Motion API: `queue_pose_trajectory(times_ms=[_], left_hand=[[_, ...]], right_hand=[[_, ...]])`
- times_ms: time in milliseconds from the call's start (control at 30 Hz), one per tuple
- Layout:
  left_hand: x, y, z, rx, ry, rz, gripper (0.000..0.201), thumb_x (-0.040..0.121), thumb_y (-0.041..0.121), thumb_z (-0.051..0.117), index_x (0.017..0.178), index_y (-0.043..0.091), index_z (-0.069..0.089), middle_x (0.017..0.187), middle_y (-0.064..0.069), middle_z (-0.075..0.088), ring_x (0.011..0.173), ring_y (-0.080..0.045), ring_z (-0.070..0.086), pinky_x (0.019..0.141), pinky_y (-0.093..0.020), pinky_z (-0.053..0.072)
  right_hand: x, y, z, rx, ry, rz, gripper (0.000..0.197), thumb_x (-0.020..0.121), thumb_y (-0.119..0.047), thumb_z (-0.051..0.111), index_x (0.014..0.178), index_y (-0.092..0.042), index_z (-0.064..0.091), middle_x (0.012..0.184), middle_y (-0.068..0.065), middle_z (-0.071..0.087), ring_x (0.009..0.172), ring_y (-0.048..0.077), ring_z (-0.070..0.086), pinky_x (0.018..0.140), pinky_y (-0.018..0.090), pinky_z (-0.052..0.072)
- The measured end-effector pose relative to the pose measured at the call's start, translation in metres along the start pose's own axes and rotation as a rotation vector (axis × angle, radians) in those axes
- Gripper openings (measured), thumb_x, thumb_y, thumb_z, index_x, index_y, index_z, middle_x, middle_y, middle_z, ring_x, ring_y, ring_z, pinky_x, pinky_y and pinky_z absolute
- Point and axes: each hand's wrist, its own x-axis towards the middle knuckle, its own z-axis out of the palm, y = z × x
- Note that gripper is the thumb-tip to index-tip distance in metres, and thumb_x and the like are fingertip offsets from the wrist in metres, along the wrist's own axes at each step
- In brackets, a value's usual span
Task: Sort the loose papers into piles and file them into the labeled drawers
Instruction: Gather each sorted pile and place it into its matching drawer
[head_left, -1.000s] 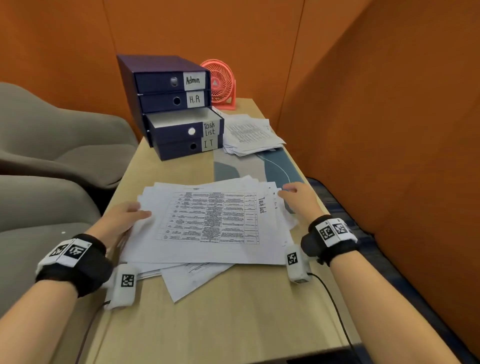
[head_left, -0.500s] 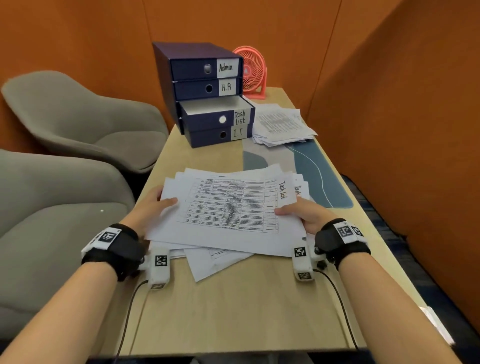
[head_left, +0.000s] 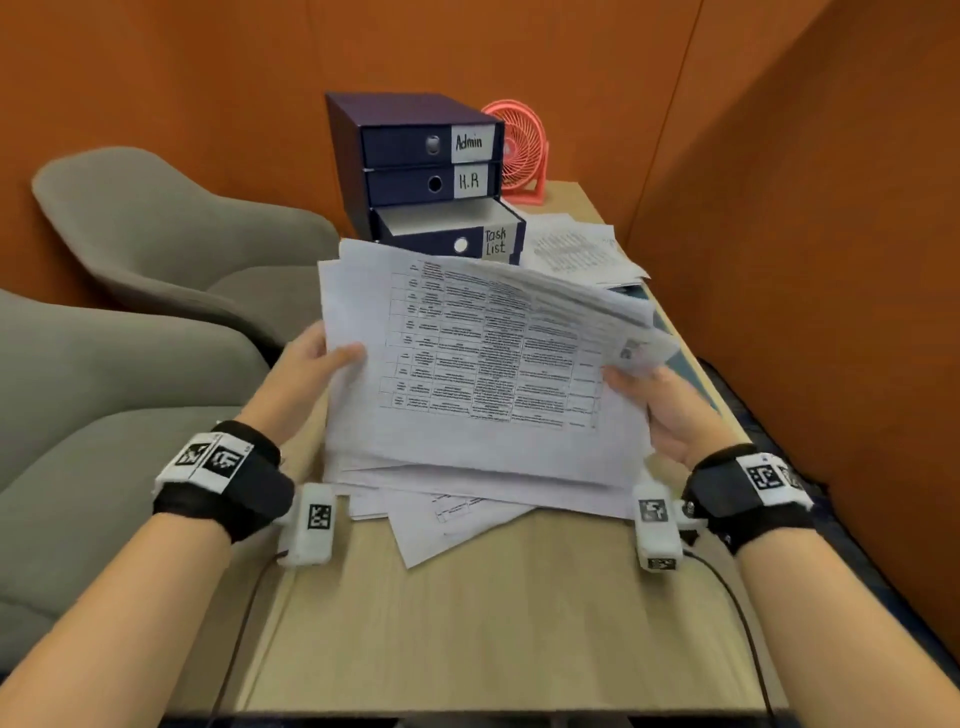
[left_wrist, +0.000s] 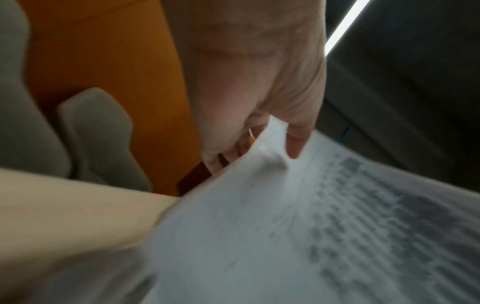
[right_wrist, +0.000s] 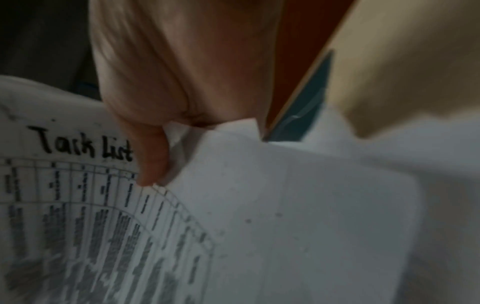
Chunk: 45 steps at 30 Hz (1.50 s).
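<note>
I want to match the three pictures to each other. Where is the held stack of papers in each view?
Head: stack of papers in the centre, between both hands.
Left wrist: lower right, thumb on it.
Right wrist: bottom and left, marked "Task List".
Shared landmark: the printed table on the top sheet.

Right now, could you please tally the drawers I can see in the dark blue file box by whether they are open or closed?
Open: 1, the pulled-out Task List drawer
Closed: 2, the Admin drawer and the H.R drawer
Total: 3 visible; the held paper stack hides anything lower.
</note>
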Motion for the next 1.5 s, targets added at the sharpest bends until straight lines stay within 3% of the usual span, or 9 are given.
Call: queue_pose_trajectory(times_ms=[100, 267, 500, 700, 900, 1000, 1167, 1300, 1500], left_hand=[[0.003, 0.035, 0.009, -0.060, 0.100, 0.186, 0.039, 0.089, 0.008, 0.050, 0.123, 0.027, 0.057, 0.126, 0.001, 0.063, 0.120, -0.020, 0.058, 0.100, -0.043, 0.047], [-0.013, 0.064, 0.027, -0.124, 0.170, 0.459, 0.034, 0.091, 0.009, 0.046, 0.114, 0.033, 0.052, 0.115, 0.000, 0.061, 0.104, -0.012, 0.059, 0.086, -0.030, 0.052], [-0.003, 0.006, 0.051, -0.093, 0.297, 0.142, 0.021, 0.082, 0.003, 0.046, 0.079, 0.022, 0.052, 0.069, 0.015, 0.057, 0.068, -0.004, 0.050, 0.063, -0.025, 0.039], [0.029, 0.024, 0.046, 0.048, 0.409, 0.288, 0.015, 0.080, 0.014, 0.045, 0.072, 0.026, 0.049, 0.076, 0.005, 0.054, 0.071, -0.013, 0.047, 0.065, -0.030, 0.039], [0.054, -0.060, 0.036, 0.579, 0.095, -0.266, 0.013, 0.085, 0.010, 0.057, 0.075, 0.002, 0.058, 0.071, -0.018, 0.052, 0.074, -0.032, 0.054, 0.061, -0.035, 0.042], [0.060, -0.082, 0.034, 0.733, 0.062, -0.445, 0.083, 0.068, 0.028, 0.082, 0.132, -0.003, 0.040, 0.124, -0.024, 0.053, 0.111, -0.044, 0.054, 0.091, -0.049, 0.051], [0.085, -0.119, 0.014, 0.633, -0.041, -0.475, 0.123, 0.035, 0.048, 0.086, 0.136, 0.000, 0.035, 0.130, -0.017, 0.054, 0.111, -0.037, 0.056, 0.093, -0.051, 0.051], [0.069, -0.103, 0.018, 0.481, -0.001, -0.481, 0.091, 0.069, 0.028, 0.081, 0.140, 0.001, 0.031, 0.129, -0.009, 0.050, 0.117, -0.034, 0.051, 0.096, -0.042, 0.044], [0.042, -0.062, 0.016, 0.059, 0.130, -0.449, 0.022, 0.081, 0.013, 0.062, 0.101, 0.009, 0.056, 0.096, -0.008, 0.046, 0.085, -0.020, 0.045, 0.073, -0.030, 0.034]], right_hand=[[0.001, -0.041, 0.012, -0.189, -0.052, -0.193, 0.039, 0.100, -0.001, 0.048, 0.138, -0.011, 0.052, 0.137, 0.012, 0.060, 0.125, 0.033, 0.057, 0.101, 0.054, 0.049], [0.001, -0.059, 0.006, -0.284, 0.013, -0.352, 0.041, 0.098, -0.004, 0.054, 0.138, -0.008, 0.050, 0.136, 0.012, 0.060, 0.124, 0.031, 0.058, 0.102, 0.055, 0.048], [-0.002, -0.006, 0.004, -0.455, 0.086, -0.128, 0.045, 0.081, -0.022, 0.075, 0.122, -0.006, 0.065, 0.125, 0.016, 0.065, 0.119, 0.033, 0.059, 0.100, 0.042, 0.046], [-0.005, -0.033, 0.006, -0.161, 0.303, -0.102, 0.020, 0.091, -0.010, 0.068, 0.108, -0.021, 0.067, 0.107, 0.001, 0.074, 0.090, 0.015, 0.074, 0.070, 0.027, 0.059], [0.005, 0.013, -0.012, -0.955, 0.206, 0.492, 0.039, 0.086, -0.022, 0.073, 0.121, -0.010, 0.063, 0.121, 0.008, 0.066, 0.109, 0.027, 0.061, 0.096, 0.038, 0.050], [0.006, 0.021, -0.005, -1.034, 0.247, 0.421, 0.045, 0.083, -0.018, 0.074, 0.124, -0.008, 0.059, 0.128, 0.012, 0.062, 0.123, 0.033, 0.053, 0.105, 0.047, 0.043], [0.006, 0.022, 0.001, -0.830, 0.311, 0.289, 0.060, 0.082, -0.009, 0.075, 0.134, -0.012, 0.045, 0.129, 0.006, 0.059, 0.119, 0.028, 0.056, 0.098, 0.038, 0.048], [0.005, 0.028, 0.001, -0.189, 0.247, 0.331, 0.055, 0.087, 0.007, 0.064, 0.135, -0.012, 0.045, 0.124, 0.010, 0.064, 0.103, 0.029, 0.066, 0.080, 0.040, 0.059], [0.008, 0.013, 0.009, -0.267, 0.088, 0.180, 0.040, 0.090, 0.000, 0.064, 0.129, -0.012, 0.060, 0.126, 0.009, 0.067, 0.117, 0.030, 0.063, 0.107, 0.053, 0.044]])
